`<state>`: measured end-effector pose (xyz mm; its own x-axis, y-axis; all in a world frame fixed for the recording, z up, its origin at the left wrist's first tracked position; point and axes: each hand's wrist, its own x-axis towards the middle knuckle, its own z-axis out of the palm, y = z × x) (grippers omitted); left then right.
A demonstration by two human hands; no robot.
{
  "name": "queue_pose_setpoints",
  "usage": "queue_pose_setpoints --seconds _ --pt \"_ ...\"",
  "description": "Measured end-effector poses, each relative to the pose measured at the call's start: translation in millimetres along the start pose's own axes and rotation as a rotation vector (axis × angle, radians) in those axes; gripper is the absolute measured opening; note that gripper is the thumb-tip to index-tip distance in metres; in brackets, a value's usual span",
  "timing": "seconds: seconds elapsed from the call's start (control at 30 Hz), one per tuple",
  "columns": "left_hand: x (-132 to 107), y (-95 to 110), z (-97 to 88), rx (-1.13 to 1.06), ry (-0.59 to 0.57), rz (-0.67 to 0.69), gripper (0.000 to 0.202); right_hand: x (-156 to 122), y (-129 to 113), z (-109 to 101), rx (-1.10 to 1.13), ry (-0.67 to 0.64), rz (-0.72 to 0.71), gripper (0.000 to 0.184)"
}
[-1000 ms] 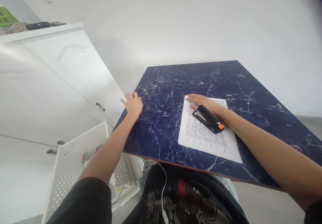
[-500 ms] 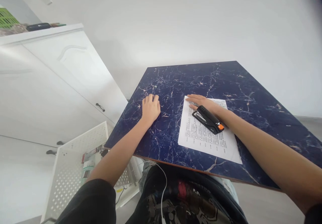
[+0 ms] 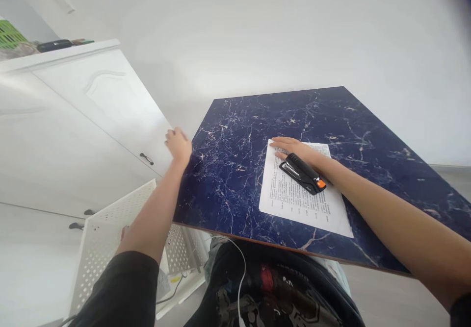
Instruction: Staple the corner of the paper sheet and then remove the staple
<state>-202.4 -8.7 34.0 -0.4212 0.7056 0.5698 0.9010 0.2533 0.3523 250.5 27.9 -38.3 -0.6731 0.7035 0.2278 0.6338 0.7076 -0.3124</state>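
My right hand [image 3: 294, 146] lies flat, fingers stretched out, over the top edge of a printed sheet of paper [image 3: 287, 194]. A black stapler [image 3: 302, 174] with an orange end rests on the sheet, right below that hand and wrist; whether they touch it I cannot tell. My left hand [image 3: 179, 144] is at the table's left edge, slightly blurred. Its fingers are loosely bent and a little apart, and nothing shows in them.
The dark blue marble-patterned table [image 3: 235, 121] stands near a white wall. Left of it are a white cabinet [image 3: 121, 111] with dark handles and a white perforated basket [image 3: 103, 248]. A white cable [image 3: 241, 273] hangs over my lap.
My left hand has lifted from the tabletop and moved left to the table's edge. My right hand, the paper and the stapler have stayed in place.
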Motion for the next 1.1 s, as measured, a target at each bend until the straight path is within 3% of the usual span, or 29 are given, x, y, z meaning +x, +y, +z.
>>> queue_pose_setpoints --seconds 0.07,0.17,0.23,0.3,0.4,0.53,0.63,0.7,0.77,0.8,0.83,0.87,0.9,0.93,1.1 --pt "-17.8 56.6 6.9 -0.197 -0.052 0.19 0.021 1.0 1.9 2.7 -0.018 0.012 -0.016 0.056" --pt "-56.6 124.3 21.4 -0.486 -0.298 0.618 0.022 2.2 2.9 6.2 -0.06 0.023 -0.008 0.056" --pt "-79.9 147.2 32.4 -0.591 -0.355 0.667 0.024 4.6 2.1 7.6 -0.088 0.012 0.017 0.058" --pt "-93.6 153.7 42.6 -0.665 -0.404 0.666 0.025 10.0 -0.3 8.6 -0.107 -0.01 0.049 0.059" --pt "-98.1 150.4 51.8 -0.714 -0.439 0.681 0.023 25.5 -7.3 10.1 -0.127 -0.026 0.085 0.06" --pt "-92.9 148.7 51.4 -0.758 -0.396 0.607 0.025 53.3 -21.1 12.5 -0.141 -0.03 0.131 0.058" --pt "-77.7 139.8 49.3 -0.665 -0.352 0.598 0.023 70.2 -29.4 13.9 -0.142 -0.038 0.161 0.057" --pt "-58.8 122.3 50.5 -0.568 -0.33 0.574 0.016 78.3 -32.6 14.8 -0.142 -0.037 0.177 0.056" --pt "-37.1 96.6 54.2 -0.623 -0.364 0.431 0.014 85.6 -35.0 16.5 -0.141 -0.033 0.185 0.055" --pt "-26.9 82.4 56.7 -0.702 -0.466 0.327 0.013 89.5 -36.3 17.8 -0.139 -0.032 0.185 0.055" --pt "-17.9 68.3 59.2 -0.793 -0.578 0.186 0.013 93.8 -38.1 19.5 -0.137 -0.028 0.187 0.054" --pt "-10.2 55.0 61.5 -0.87 -0.596 -0.002 0.013 98.7 -40.5 21.7 -0.134 -0.023 0.194 0.054" --pt "-3.9 42.9 63.1 -0.91 -0.523 -0.194 0.011 104.1 -43.5 24.3 -0.132 -0.019 0.206 0.053" --pt "1.1 32.1 63.9 -0.917 -0.359 -0.334 0.011 110.2 -47.4 27.4 -0.131 -0.018 0.225 0.053" --pt "14.5 -4.1 59.2 -0.726 0.086 -0.476 0.024 143.4 -73.3 39.4 -0.114 0.023 0.278 0.048"
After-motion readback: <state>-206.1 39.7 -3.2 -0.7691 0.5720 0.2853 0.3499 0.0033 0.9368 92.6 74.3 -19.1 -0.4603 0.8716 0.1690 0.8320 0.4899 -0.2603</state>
